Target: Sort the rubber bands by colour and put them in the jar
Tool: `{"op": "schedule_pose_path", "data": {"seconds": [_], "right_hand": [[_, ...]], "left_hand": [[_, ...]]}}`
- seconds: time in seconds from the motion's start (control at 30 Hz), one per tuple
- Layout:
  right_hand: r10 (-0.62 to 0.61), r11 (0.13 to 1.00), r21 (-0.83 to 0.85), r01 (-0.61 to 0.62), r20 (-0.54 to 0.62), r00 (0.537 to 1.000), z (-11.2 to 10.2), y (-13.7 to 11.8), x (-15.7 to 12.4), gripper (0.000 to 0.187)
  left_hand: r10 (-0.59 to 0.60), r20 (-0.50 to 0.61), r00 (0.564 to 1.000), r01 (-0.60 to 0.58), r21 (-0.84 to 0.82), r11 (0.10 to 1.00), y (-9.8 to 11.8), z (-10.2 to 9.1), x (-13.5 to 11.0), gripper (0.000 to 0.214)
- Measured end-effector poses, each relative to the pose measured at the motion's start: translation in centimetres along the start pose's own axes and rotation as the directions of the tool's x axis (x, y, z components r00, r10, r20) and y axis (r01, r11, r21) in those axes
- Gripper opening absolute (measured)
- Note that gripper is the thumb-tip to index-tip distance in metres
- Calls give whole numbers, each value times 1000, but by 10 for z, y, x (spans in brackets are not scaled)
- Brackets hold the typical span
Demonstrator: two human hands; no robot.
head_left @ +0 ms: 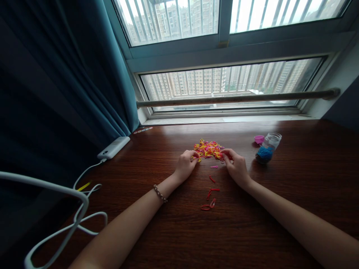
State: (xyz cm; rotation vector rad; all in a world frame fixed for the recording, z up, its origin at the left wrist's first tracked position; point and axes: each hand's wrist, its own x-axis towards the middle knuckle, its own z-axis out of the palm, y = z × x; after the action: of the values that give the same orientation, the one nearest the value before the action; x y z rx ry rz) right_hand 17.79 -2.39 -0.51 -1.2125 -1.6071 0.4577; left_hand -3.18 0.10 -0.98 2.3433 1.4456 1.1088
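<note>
Nearest, below and between the hands, a few small red pieces [215, 189] lie apart on the dark wooden table [179, 239], with one pink piece [214, 167] closer to the fingertips. Seemingly only these few are separated; most lie in the mixed, bright pile [209, 149] between the hands. The left hand [185, 166] bends its fingers at the pile's left edge, the right hand [236, 168] at its right; whether either grips a piece, I cannot tell. Tabletop extends sideways from both hands, toward a jar [265, 152] on the right and a white power bank [113, 147] leftward; beyond the pile, a windowsill [232, 120] bounds it.
</note>
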Motion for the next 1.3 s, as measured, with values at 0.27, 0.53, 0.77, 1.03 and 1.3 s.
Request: {"op": "schedule_pose_path", "data": {"seconds": [0.27,0.53,0.77,1.03,1.3], "right_hand": [[-172,985,-21,174,75,982,5,-17,-18,22],[-26,998,56,23,66,997,5,-13,-15,20],[79,985,151,-85,43,996,7,-4,-7,16],[-308,949,191,250,391,868,-1,-30,-20,14],[-127,984,-115,138,97,987,7,-4,-7,19]], "left_hand": [[-141,-21,990,138,-123,983,-12,5,2,18],[265,201,943,-173,-383,907,19,-12,1,13],[311,197,930,-225,-366,903,20,-11,2,23],[-59,-95,994,54,-53,997,-29,-9,12,16],[15,115,993,-21,52,998,-34,3,12,32]]}}
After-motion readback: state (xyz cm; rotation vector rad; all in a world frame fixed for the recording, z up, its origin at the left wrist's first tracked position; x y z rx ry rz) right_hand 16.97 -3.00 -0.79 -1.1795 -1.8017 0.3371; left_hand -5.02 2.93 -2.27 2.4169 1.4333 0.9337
